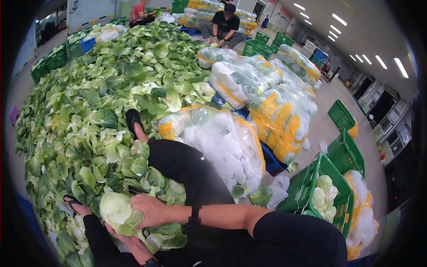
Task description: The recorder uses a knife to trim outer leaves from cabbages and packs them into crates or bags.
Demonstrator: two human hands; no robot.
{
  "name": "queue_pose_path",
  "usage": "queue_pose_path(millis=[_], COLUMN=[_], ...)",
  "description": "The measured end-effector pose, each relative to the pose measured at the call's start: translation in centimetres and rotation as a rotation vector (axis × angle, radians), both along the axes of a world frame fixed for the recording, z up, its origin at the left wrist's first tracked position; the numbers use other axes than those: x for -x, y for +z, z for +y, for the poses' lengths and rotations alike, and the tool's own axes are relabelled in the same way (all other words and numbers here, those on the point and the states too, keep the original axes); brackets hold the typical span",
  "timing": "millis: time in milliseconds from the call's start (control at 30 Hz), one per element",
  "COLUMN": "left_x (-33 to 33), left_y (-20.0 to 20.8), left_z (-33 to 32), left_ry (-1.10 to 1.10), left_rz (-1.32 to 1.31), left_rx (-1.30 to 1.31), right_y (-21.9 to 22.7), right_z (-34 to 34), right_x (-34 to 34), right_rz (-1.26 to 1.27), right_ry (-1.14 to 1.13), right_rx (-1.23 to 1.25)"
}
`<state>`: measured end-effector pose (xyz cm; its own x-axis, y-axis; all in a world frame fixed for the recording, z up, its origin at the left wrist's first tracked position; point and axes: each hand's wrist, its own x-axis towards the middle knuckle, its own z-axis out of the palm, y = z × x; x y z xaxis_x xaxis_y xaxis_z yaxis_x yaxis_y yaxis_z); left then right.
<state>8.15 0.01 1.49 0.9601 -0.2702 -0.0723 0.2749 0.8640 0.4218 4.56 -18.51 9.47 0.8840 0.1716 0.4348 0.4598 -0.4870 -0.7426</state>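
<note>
A pale green cabbage (116,208) is between my hands, low over the leaf pile, with loose outer leaves on its near side. My left hand (126,239) is closed around it from below. My right hand (150,211) is closed against its right side, fingers curled at the outer leaves. A small dark object (134,190) shows just beyond the right knuckles; I cannot tell what it is or whether that hand holds it. Loose cabbage leaves (95,133) lie heaped around my legs and sandalled feet.
Bagged cabbages (218,144) in netting stand beyond my knee, with more bags (280,115) behind. A green crate (344,209) of trimmed cabbages is at my right, near another green crate (347,153). A seated person (224,24) works at the far side, another person (140,13) farther left.
</note>
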Motion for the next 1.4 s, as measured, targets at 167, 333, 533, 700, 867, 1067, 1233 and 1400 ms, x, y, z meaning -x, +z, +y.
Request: queue_pose_path(millis=[167,333,533,700,867,1067,1233,1400], left_x=[0.3,-1.4,-0.1,0.3,0.0,1.1,1.3,1.6], left_y=[-3.3,-1.0,0.9,1.2,2.4,-0.4,-1.6,-0.7], left_z=[3.1,0.3,1.4,4.1,3.1,-0.4,-0.8,-1.1], left_ry=[0.188,0.172,0.186,0.040,-0.150,0.000,0.162,0.112], left_rz=[0.187,0.294,0.195,-0.040,0.006,0.237,-0.043,0.052], left_rx=[-0.228,0.168,0.150,0.097,-0.226,-0.048,-0.256,-0.150], right_y=[-3.1,-1.0,2.4,-0.1,0.0,-3.0,-2.4,-2.9], right_z=[3.7,1.8,-3.8,0.8,-0.6,0.8,1.5,-0.6], right_x=[1.7,4.0,-7.8,-4.8,-3.8,-0.3,-2.3,-3.5], right_rz=[-0.066,0.710,0.477,0.765,0.697,0.451,0.279,0.016], right_ry=[0.079,0.686,-0.321,-0.015,0.051,-0.157,-0.246,-0.127], right_rx=[0.039,0.007,-1.007,-0.794,-0.488,-0.355,-0.150,0.065])
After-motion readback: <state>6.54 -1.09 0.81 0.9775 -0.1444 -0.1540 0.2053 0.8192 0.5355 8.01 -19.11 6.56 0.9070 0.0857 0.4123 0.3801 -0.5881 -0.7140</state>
